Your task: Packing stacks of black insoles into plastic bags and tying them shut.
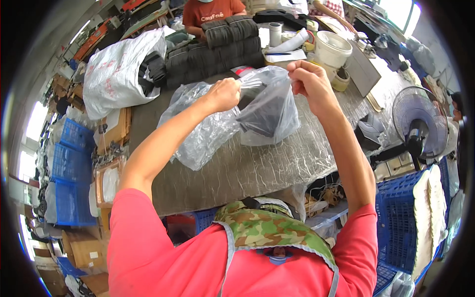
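My left hand (225, 95) is closed in a fist on the gathered edge of a clear plastic bag (284, 101). With fingers pinched together, my right hand (311, 81) grips the bag's upper right corner. The bag is stretched between both hands above the table, and something dark, apparently black and flat, shows through its lower part. Under and beside my left forearm lies more crumpled clear plastic (198, 148), resting on the dark tabletop (237, 175). Whether the two pieces of plastic are joined I cannot tell.
Beyond my hands are stacked black bundles (213, 59) and a white woven sack (118, 74) with black pieces at its mouth. A white bucket (332, 48) and a fan (420, 123) stand right. Blue crates (71, 173) are at left. A person in an orange shirt (210, 12) is across the table.
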The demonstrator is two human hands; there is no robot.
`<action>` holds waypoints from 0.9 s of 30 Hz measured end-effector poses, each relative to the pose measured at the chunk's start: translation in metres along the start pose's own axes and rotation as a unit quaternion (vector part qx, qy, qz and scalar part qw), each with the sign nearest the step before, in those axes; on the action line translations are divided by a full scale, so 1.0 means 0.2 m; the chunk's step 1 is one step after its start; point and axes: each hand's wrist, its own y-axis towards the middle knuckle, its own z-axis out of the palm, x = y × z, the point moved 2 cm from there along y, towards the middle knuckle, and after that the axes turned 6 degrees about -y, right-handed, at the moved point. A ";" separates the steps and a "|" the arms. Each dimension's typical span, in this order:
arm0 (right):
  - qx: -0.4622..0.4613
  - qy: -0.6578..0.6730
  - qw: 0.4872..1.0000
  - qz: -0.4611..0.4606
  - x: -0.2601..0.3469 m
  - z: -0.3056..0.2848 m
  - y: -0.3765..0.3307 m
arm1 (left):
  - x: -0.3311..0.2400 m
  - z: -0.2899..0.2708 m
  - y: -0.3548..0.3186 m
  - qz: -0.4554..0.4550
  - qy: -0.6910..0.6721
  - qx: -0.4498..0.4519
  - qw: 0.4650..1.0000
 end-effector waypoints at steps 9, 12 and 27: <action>0.014 -0.260 0.966 0.008 -0.06 -0.31 -0.22 | -0.25 -0.02 -0.03 -0.031 0.056 0.130 0.989; 0.048 -0.387 0.921 0.006 -0.03 -0.34 -0.40 | -0.27 0.00 -0.06 -0.012 -0.034 0.083 0.996; 0.330 -0.620 0.648 -0.294 -0.80 0.06 -0.23 | -0.59 0.16 -0.19 -0.028 -0.479 -0.122 0.869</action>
